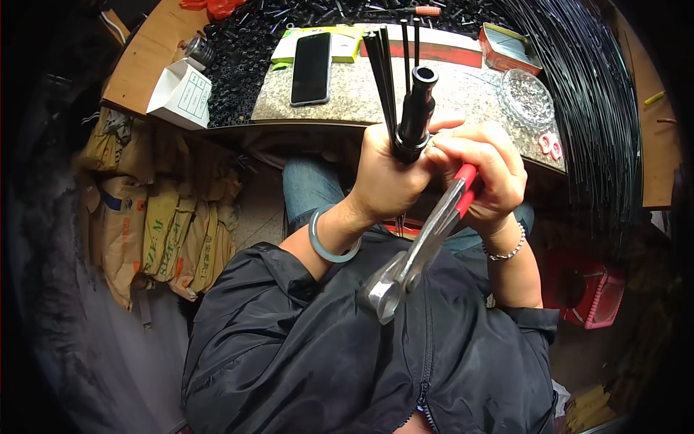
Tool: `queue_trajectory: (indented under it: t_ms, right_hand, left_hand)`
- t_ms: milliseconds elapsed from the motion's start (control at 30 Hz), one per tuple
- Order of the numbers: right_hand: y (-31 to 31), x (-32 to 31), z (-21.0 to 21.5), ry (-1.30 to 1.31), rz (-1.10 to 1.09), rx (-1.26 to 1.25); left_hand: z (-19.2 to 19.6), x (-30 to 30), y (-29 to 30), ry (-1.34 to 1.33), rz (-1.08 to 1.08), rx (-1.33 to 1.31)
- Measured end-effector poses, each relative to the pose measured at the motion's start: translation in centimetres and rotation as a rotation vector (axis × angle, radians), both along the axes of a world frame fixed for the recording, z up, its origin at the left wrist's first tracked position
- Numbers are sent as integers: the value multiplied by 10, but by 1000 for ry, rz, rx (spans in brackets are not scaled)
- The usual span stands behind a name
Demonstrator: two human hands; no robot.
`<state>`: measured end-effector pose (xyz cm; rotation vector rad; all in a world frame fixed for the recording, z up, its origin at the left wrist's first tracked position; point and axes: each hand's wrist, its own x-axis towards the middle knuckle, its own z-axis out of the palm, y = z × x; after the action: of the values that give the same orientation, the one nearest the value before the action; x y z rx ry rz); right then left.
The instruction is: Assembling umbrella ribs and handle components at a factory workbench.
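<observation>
In front of my chest, my left hand point(394, 170) is closed around a black stepped tube point(418, 108) with an open round end pointing up. Several thin black rods point(379, 69) rise from the same grip, beside the tube. My right hand point(491, 166) is pressed close against the left one, its thumb and fingers at the tube's lower part. Pliers with red handles point(466, 184) are held in the right palm, their metal jaws pointing down toward my jacket. Both hands' fingertips partly hide each other.
On the table ahead lie a dark phone point(311, 69), a glass dish point(526, 98), a red box point(510, 47) and a white carton point(181, 94). Small black parts point(246, 72) are heaped behind. Long black rods point(593, 108) hang over the right edge. Paper sacks point(155, 224) stand at left.
</observation>
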<state>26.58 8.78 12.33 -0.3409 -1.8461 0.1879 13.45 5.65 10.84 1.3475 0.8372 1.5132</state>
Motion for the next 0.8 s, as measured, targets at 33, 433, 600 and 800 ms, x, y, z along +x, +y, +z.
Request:
queue_trajectory:
  t_ms: [33, 433, 600, 800]
  right_hand:
    - [-3, -1, 3, -10, -16, 17]
    - [-3, -19, -13, 205, 41, 42]
    - [-1, -24, -15, 245, 40, 42]
    - [-2, -28, -11, 273, 65, 37]
  left_hand:
    - [-1, -1, -1, 3, -8, 15]
    - [8, -5, -6, 61, 26, 78]
    - [2, -6, -3, 66, -7, 128]
    - [-1, -7, -2, 59, -13, 128]
